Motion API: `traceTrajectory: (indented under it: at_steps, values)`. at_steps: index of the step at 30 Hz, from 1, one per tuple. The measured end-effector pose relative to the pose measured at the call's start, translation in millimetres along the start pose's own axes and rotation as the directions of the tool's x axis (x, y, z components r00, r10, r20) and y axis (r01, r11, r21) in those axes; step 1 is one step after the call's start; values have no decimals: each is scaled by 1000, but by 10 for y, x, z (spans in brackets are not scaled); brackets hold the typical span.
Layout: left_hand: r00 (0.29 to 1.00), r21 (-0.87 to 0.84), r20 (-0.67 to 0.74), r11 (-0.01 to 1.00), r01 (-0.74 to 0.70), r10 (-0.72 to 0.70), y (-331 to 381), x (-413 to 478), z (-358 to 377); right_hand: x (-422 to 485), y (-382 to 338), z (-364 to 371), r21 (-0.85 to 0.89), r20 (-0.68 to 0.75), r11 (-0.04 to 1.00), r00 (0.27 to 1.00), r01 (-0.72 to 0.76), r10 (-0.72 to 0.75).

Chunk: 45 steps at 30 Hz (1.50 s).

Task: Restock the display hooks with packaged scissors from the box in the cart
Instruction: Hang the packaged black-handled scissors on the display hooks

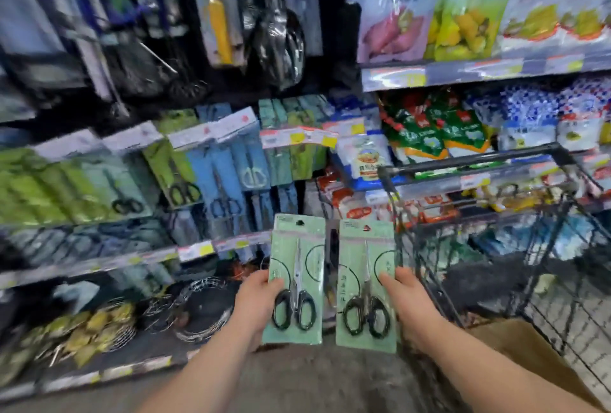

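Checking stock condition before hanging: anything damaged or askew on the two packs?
Nothing stands out. The left hand holds the left pack and the right hand the right pack, both upright, cards flat and intact, hang holes on top. The display behind is too blurred to judge.

Display packs (185, 164) blurred — box (522, 350) half offscreen

Up top on my left: black serving utensils (281, 39) hang in clear pkgs, a yellow-handled tool (220, 25) beside them. Top right shelf: pouches picturing purple sweet potato (390, 16) & corn (469, 16). Below: green-red bags (429, 128), blue-white checked bags (535, 108). Bottom left shelf: round wire racks (201, 310) next to yellowish packs (96, 326). Yellow price tags (195, 251) on shelf edges.
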<state>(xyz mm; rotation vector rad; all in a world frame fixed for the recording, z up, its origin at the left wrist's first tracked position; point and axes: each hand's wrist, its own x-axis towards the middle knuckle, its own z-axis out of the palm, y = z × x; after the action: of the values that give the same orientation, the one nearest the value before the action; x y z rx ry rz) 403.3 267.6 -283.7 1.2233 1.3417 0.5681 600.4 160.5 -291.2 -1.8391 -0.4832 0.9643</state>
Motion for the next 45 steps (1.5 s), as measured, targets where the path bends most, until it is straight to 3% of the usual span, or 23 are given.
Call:
traceTrajectory:
  at_steps: [8, 18, 32, 45]
  values:
    - [955, -95, -297, 995, -44, 14, -350, -386, -1772, -630, -465, 1666, -165, 319, 972, 942, 166, -107]
    - [903, -203, -426, 978, -45, -47, -585, -424, -2657, -800, -857, 2675, -247, 477, 906, 857, 343, -194]
    - [824, -175, -559, 985, -6, -94, -200, 447, -3619, 58, -1585, 4181, -233, 543, 893, 814, 384, -208]
    - [817, -270, -555, 963, 3, -158, 34, 1344, -3949, 857, -1881, 4997, -250, 544, 901, 821, 354, -172]
